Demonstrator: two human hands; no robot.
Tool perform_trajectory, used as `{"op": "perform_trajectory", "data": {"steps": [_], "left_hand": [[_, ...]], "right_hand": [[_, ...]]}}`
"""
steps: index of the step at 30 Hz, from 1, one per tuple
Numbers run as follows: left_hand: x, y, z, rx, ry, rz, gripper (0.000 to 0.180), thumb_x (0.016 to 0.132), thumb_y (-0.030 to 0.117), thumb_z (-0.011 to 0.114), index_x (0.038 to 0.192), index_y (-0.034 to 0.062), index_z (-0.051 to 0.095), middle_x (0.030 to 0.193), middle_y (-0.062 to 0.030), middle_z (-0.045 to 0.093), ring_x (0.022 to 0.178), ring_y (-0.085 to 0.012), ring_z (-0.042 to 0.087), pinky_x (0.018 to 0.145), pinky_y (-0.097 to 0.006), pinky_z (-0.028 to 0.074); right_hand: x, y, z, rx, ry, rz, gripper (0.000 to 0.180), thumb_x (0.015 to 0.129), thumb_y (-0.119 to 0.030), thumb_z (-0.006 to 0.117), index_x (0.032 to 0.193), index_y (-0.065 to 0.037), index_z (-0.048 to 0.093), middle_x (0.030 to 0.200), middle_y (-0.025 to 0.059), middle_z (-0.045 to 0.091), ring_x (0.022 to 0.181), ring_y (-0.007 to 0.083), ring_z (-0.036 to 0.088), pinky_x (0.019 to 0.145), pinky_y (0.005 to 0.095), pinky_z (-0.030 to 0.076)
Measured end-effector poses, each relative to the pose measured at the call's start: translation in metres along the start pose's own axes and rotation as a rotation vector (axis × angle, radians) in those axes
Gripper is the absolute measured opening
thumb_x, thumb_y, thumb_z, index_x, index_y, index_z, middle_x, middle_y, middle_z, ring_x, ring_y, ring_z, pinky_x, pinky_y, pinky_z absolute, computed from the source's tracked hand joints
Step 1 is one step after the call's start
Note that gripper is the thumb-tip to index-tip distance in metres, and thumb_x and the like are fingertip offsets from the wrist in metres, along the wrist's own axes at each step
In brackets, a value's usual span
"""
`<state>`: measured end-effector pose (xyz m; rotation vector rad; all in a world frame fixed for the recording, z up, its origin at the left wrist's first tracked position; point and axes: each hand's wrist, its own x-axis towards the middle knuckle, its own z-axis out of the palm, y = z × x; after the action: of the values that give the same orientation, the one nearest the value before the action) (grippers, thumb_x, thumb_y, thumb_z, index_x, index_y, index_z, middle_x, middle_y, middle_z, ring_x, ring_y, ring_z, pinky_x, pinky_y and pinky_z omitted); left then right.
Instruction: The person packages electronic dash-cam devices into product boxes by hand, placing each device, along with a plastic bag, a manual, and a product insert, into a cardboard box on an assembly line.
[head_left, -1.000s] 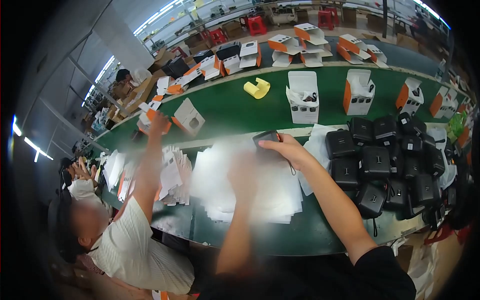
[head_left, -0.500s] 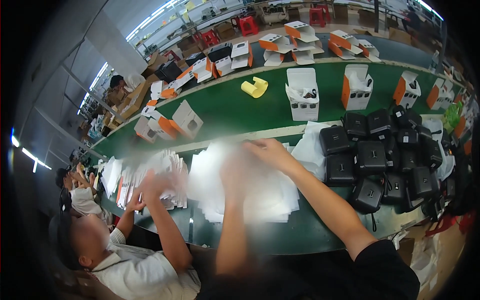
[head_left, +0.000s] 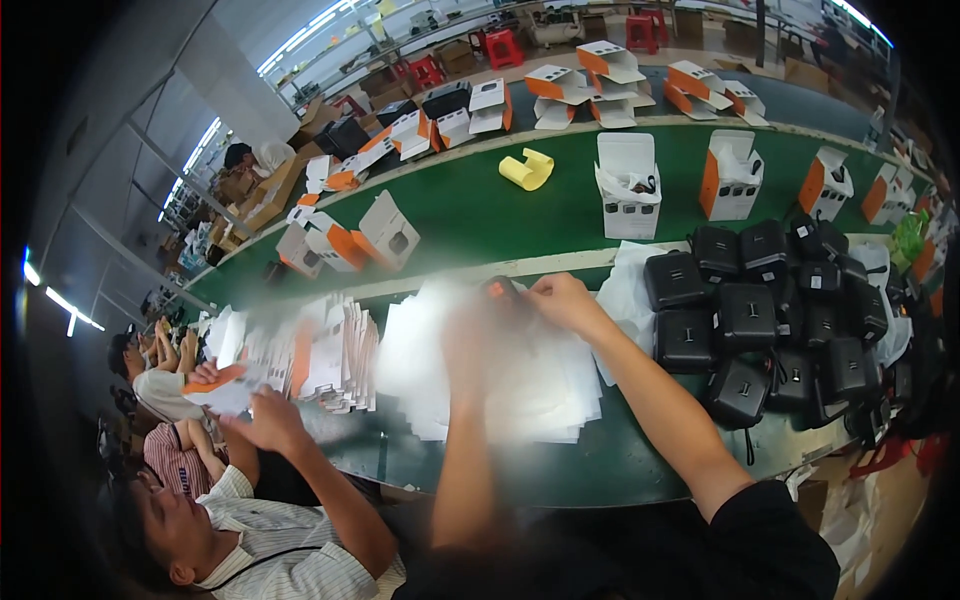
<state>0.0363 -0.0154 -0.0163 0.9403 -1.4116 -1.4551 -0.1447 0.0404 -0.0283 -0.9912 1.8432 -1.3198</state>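
Observation:
A hazy blur covers my left hand (head_left: 476, 335), which is over a stack of white translucent bags (head_left: 540, 395). At its fingertips a dark rounded object (head_left: 506, 291) with a reddish spot shows; its kind is not clear. From the right, my right hand (head_left: 562, 303) reaches in with thumb and fingers closed together at the object's right edge. The left fingers are smeared, but the object rests in that hand. Close to my right forearm lies a pile of black zipped cases (head_left: 745, 310) with wrist straps.
Folded white-and-orange cartons (head_left: 340, 350) are stacked left of the bags. Beside me a co-worker's hands (head_left: 275, 420) hold a flat carton. Across the green belt (head_left: 455, 215) stand open boxes (head_left: 629, 190) and a curled yellow piece (head_left: 527, 170). A loose white bag (head_left: 625, 285) lies near the cases.
The dark object now shows between my hands, and my right hand has shifted slightly right. The co-worker has moved a flat carton leftward off the stack. The whole view has turned a little.

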Motion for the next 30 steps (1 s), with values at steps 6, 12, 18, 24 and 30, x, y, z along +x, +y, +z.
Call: {"op": "perform_trajectory", "data": {"steps": [6,12,18,24,30], "left_hand": [[-0.006,0.024,0.006,-0.068,0.085,0.152,0.025,0.104,0.021,0.057,0.083,0.0090,0.059,0.075,0.0043,0.053,0.062,-0.0053,0.046,0.058,-0.023,0.040],[0.003,0.066,0.047,-0.209,-0.059,0.169,0.015,0.105,0.015,0.054,0.099,0.0028,0.062,0.088,-0.0028,0.063,0.074,-0.0091,0.059,0.068,-0.025,0.050],[0.039,0.114,0.048,0.300,-0.223,0.705,0.012,0.100,0.008,0.057,0.107,0.0024,0.065,0.099,-0.0065,0.068,0.077,-0.0120,0.063,0.069,-0.026,0.050],[0.218,0.078,-0.198,0.977,0.396,0.660,0.037,0.088,-0.003,0.049,0.123,0.0026,0.060,0.119,-0.0143,0.068,0.105,-0.0245,0.067,0.089,-0.036,0.053],[0.223,0.035,-0.110,0.441,-0.009,0.127,0.036,0.090,0.001,0.058,0.126,0.0025,0.056,0.110,-0.0126,0.069,0.088,-0.0173,0.071,0.065,-0.029,0.058]], "right_hand": [[-0.011,-0.049,-0.024,0.288,-0.107,-0.051,0.039,0.090,-0.035,0.072,0.107,0.000,0.072,0.087,0.0111,0.072,0.080,0.0222,0.072,0.073,0.0369,0.057],[-0.035,-0.065,-0.049,-0.153,-0.275,-0.616,0.066,0.084,-0.027,0.079,0.139,-0.004,0.052,0.103,0.0100,0.068,0.101,0.0258,0.066,0.092,0.0387,0.054],[-0.031,-0.069,-0.047,0.161,-0.100,-0.333,0.079,0.072,-0.020,0.089,0.138,0.000,0.051,0.124,0.0142,0.067,0.112,0.0259,0.065,0.101,0.0357,0.049],[-0.047,-0.106,-0.050,0.485,-0.182,-0.282,0.068,0.074,-0.017,0.089,0.132,-0.001,0.057,0.123,0.0116,0.068,0.112,0.0219,0.064,0.100,0.0358,0.049],[-0.030,-0.077,-0.077,0.384,-0.076,-0.280,0.068,0.074,-0.019,0.089,0.131,-0.002,0.058,0.122,0.0104,0.068,0.112,0.0216,0.064,0.100,0.0351,0.049]]}}
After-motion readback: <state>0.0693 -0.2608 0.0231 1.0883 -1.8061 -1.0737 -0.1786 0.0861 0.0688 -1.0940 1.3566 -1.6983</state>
